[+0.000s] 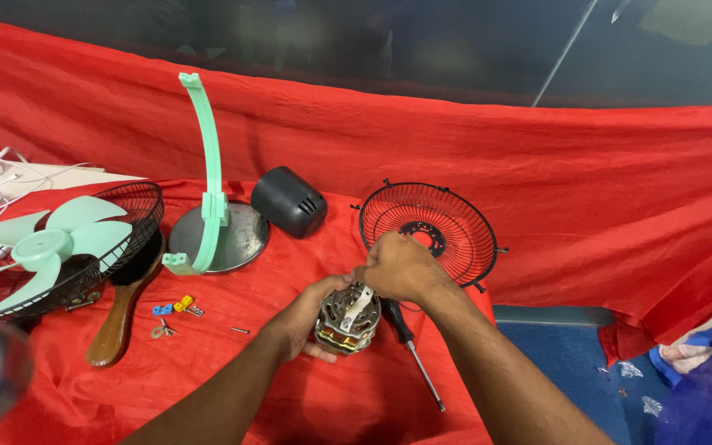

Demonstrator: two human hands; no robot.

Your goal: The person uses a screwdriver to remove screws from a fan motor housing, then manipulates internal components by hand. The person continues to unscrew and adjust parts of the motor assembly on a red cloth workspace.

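Teardown looks well along: blade (51, 245), rear cover (290, 200), grille (428, 231) and stand (208, 181) are already laid apart on the bench (232, 379). Motor (346, 320) is cupped in the left hand (311, 313) mid-bench, while its top bracket is pinched by the right hand (399, 268). Screwdriver (412, 350) is left lying just beside.

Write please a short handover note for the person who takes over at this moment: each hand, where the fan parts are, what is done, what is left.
Left hand: cups the fan motor from below, just above the red cloth.
Right hand: on top of the motor, fingers at its white bracket.
Screwdriver: on the cloth, right of the motor.
Done: the fan is apart; blade in one grille left, other grille behind, black motor cover and green stand at the back.
Left: loose screws on the cloth; nothing refitted.
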